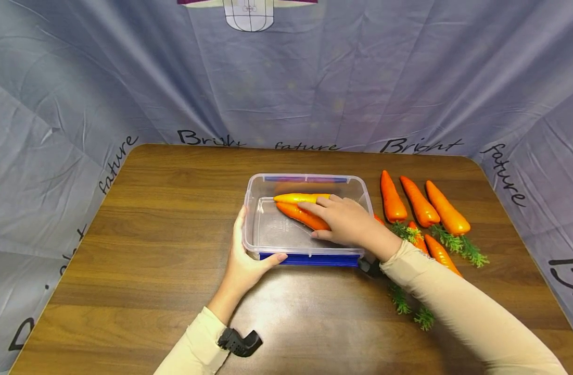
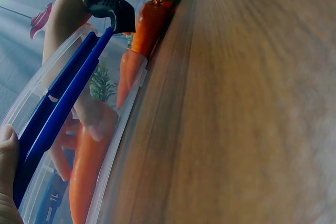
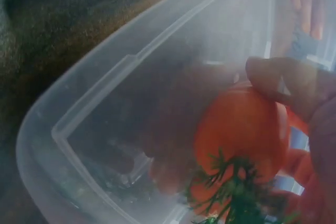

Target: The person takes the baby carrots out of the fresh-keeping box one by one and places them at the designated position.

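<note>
A clear plastic food box (image 1: 267, 224) with a blue front latch (image 1: 309, 259) stands uncovered on the table. My left hand (image 1: 243, 260) grips its near left corner, thumb over the front by the latch and fingers along the left wall. Inside the box, my right hand (image 1: 344, 221) holds an orange carrot (image 1: 296, 212), whose tip points left. Thumb and fingers go round the thick end of this carrot (image 3: 241, 129) in the right wrist view, near its green top (image 3: 236, 192). Behind it in the box lies a yellow-orange carrot (image 1: 293, 198), partly covered by the right hand.
To the right of the box, several carrots with green tops lie on the wooden table (image 1: 174, 234), among them a red-orange one (image 1: 391, 200) and a lighter one (image 1: 447, 208). My right sleeve (image 1: 459, 302) covers part of a nearer carrot (image 1: 438, 252). Grey-blue curtains (image 1: 286, 94) surround the table.
</note>
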`<state>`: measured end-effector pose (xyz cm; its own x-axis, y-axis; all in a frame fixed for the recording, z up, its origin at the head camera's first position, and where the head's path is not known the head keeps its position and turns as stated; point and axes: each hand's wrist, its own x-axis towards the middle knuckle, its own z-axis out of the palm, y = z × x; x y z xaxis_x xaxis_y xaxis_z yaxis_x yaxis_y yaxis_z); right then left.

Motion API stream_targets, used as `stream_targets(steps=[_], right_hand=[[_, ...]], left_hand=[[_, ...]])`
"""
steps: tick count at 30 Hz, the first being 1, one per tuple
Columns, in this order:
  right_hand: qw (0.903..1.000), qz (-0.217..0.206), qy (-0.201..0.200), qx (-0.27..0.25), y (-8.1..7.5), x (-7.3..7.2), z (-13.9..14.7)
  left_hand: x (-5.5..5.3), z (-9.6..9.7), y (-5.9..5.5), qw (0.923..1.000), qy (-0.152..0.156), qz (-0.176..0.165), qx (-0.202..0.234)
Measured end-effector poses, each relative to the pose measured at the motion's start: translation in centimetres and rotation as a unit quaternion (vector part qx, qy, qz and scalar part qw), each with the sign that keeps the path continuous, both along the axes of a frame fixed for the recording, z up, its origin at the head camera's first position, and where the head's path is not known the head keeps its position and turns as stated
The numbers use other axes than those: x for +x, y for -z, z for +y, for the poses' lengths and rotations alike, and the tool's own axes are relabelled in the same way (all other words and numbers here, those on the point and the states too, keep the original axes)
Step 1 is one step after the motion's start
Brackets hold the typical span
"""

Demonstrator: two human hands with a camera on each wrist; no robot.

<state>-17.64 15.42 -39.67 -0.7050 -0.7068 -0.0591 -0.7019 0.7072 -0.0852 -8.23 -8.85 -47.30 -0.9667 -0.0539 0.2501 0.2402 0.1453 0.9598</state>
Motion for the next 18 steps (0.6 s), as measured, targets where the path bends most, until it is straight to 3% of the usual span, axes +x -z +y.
stream_targets(steps=[4,11,18], right_hand=[[0.9998,0.01,-0.014,0.006,0.1,0.2,-0.2],[0.999,-0.008,-0.034,0.026,0.5,0.2,-0.4],[0.998,-0.031,-0.054,0.015,0.6,0.1,-0.5]], left_hand=[[0.2,0.1,-0.6,1.0,0.001,-0.009,0.002],[1.0,0.3,-2.7,0.9997,0.003,-0.023,0.012],[1.1,0.4,-3.2,0.9996,0.005,-0.025,0.014]])
